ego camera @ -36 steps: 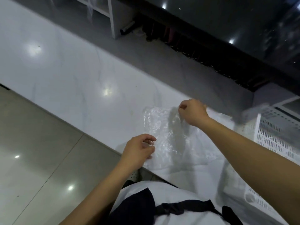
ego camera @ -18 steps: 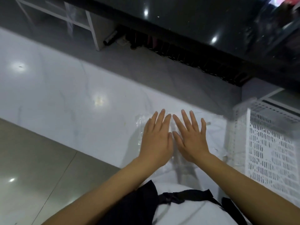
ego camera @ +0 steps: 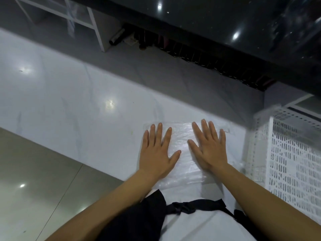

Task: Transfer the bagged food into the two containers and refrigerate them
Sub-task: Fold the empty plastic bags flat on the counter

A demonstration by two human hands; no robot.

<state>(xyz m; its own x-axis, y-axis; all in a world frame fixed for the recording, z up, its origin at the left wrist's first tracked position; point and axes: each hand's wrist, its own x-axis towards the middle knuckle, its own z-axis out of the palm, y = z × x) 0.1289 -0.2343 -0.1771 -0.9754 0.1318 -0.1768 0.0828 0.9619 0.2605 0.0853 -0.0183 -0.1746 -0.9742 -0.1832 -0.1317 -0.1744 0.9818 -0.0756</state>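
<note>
A clear, empty-looking plastic bag (ego camera: 181, 145) lies flat on the white marble counter (ego camera: 69, 105), near its front edge. My left hand (ego camera: 157, 152) rests palm down on the bag's left side, fingers spread. My right hand (ego camera: 208, 148) presses flat on the bag's right side, fingers spread too. A strip of bag shows between the two hands. Neither hand grips anything. No food and no containers are in view.
A white perforated plastic crate (ego camera: 293, 153) stands on the counter just right of the bag. A dark glossy cabinet (ego camera: 208, 20) overhangs the back, with dark bottles (ego camera: 191, 54) in the gap below. Grey tiled floor (ego camera: 31, 171) lies at the left.
Earlier each hand pinched an edge of the bag. Then both hands lay flat side by side on it. Now they have slid apart, left hand leftward and right hand rightward.
</note>
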